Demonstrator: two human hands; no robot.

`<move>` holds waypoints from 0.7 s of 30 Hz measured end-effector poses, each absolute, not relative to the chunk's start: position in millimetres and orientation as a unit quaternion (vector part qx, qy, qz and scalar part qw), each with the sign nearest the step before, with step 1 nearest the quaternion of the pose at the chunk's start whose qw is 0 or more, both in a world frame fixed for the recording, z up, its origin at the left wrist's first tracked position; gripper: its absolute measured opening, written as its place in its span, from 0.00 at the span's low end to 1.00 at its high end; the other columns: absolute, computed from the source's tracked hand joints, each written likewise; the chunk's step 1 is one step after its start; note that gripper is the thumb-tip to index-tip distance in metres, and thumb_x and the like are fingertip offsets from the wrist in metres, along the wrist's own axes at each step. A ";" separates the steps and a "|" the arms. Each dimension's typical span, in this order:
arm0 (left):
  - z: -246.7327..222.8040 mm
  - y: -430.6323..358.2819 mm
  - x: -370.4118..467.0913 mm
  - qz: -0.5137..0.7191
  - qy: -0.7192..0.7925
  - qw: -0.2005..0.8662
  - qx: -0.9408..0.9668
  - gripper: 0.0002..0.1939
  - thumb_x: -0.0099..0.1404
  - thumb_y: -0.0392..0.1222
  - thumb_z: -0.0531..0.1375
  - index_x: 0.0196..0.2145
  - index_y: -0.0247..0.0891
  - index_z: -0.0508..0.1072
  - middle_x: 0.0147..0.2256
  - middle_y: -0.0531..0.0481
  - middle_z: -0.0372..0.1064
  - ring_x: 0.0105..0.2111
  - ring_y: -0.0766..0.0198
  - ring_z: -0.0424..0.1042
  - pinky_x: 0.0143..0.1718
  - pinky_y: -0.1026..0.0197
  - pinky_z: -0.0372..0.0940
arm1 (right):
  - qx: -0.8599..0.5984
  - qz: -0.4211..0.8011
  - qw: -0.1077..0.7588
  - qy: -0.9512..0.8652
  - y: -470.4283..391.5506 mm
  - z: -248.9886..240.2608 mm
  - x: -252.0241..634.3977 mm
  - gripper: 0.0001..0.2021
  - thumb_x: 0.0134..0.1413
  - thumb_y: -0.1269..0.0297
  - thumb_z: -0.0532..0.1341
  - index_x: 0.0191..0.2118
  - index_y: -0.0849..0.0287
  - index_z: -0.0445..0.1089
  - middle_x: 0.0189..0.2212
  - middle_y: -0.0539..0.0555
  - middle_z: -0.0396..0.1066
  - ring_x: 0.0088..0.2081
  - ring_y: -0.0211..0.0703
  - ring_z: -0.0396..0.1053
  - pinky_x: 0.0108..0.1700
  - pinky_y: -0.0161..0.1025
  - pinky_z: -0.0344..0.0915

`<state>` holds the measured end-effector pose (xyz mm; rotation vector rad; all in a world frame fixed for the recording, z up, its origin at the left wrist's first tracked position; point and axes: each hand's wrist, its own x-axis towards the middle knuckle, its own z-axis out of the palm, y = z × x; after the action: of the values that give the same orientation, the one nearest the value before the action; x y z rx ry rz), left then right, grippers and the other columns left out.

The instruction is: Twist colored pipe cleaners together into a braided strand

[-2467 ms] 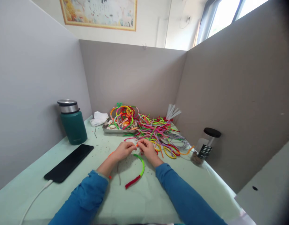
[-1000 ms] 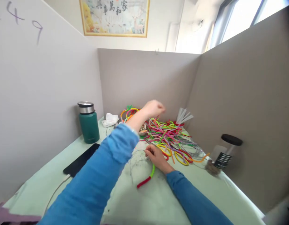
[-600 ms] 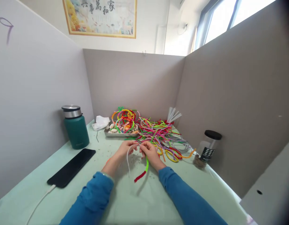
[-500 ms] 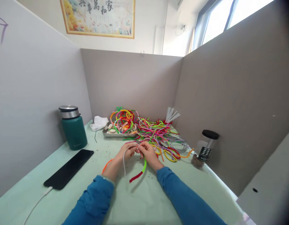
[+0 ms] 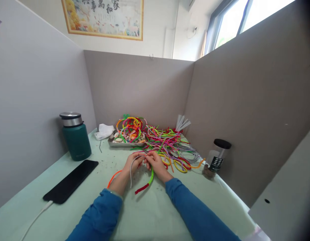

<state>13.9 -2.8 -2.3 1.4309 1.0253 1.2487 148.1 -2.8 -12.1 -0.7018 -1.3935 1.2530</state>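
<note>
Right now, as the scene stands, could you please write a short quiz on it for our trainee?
1. True or false: a white cable is plugged into the black phone.
2. What colour is the lower end of the bent strip emerging from under the right hand? (a) blue (b) red (c) yellow
3. Fill the gap: from the wearer's view, the metal tray lies to the ____ of the pile of loose strips.

Key: 1. true; 2. b; 3. left
</note>
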 end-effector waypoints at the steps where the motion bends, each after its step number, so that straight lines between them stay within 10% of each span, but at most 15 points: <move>1: -2.4 -3.5 14.1 0.505 0.411 0.470 0.595 0.14 0.52 0.45 0.59 0.32 0.32 0.70 0.19 0.54 0.62 0.16 0.74 0.55 0.17 0.68 0.49 | -0.296 0.527 0.541 -0.584 -2.1 -12.9 148.5 0.11 0.49 0.57 0.56 0.34 0.58 0.57 0.21 0.46 0.66 0.15 0.30 0.59 0.16 0.28 0.52; 21: -0.3 -4.5 12.0 0.552 0.312 0.602 0.485 0.13 0.47 0.34 0.63 0.33 0.30 0.74 0.24 0.46 0.70 0.24 0.64 0.67 0.27 0.63 0.60 | -0.301 0.518 0.495 -0.629 -2.0 -16.4 149.6 0.07 0.52 0.62 0.54 0.32 0.60 0.58 0.19 0.47 0.67 0.14 0.31 0.59 0.18 0.30 0.54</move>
<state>12.0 -4.5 -0.3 1.1236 0.7239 1.2793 149.6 -2.0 -16.4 -0.7297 -1.5237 1.2559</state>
